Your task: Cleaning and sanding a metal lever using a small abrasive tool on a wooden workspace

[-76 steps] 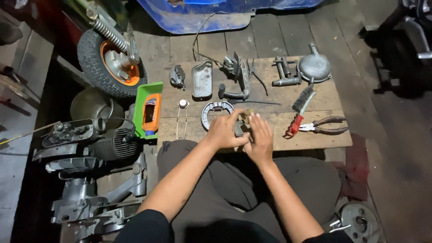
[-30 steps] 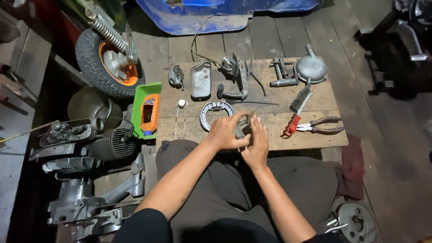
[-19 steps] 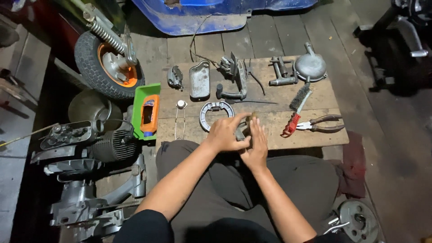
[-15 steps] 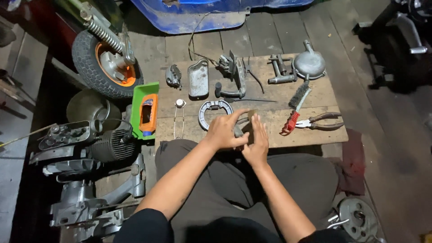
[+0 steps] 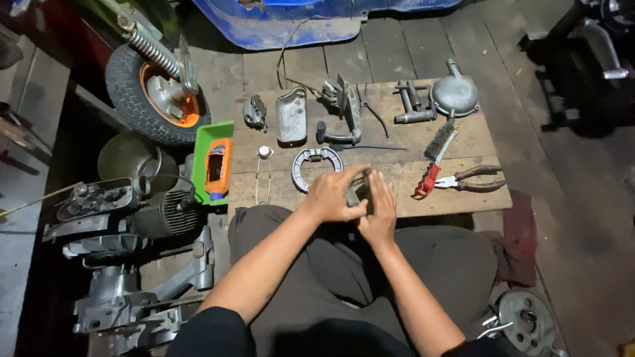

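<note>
A small dark metal part [image 5: 356, 190] is clamped between the two hands at the centre of the frame, over the near edge of a low wooden board [image 5: 397, 142]. The left hand [image 5: 334, 196] is closed round the part from the left side, with its fingers curled over the top, while the right hand [image 5: 379, 206] is pressed against it from the right, so that the hands are held together and only a sliver of the part is seen between them; its exact shape cannot be told. Just beyond the left hand, a curved grey brake shoe [image 5: 316, 165] is laid flat on the board. To the right of the hands, a wire brush [image 5: 436, 158] with a red handle and a pair of pliers [image 5: 473, 180] are placed side by side, near the board's right end. Along the far edge of the board a flat grey cover plate [image 5: 292, 116], a bracket-like casting [image 5: 344, 112] and a round grey housing [image 5: 454, 95] are set out. At centre left, an open green box [image 5: 213, 162] is propped against the board's left end, and an orange bottle [image 5: 217, 168] is held inside it. A small wheel [image 5: 155, 92] with an orange hub is seen at upper left, and an engine block [image 5: 126, 218] at lower left.
</note>
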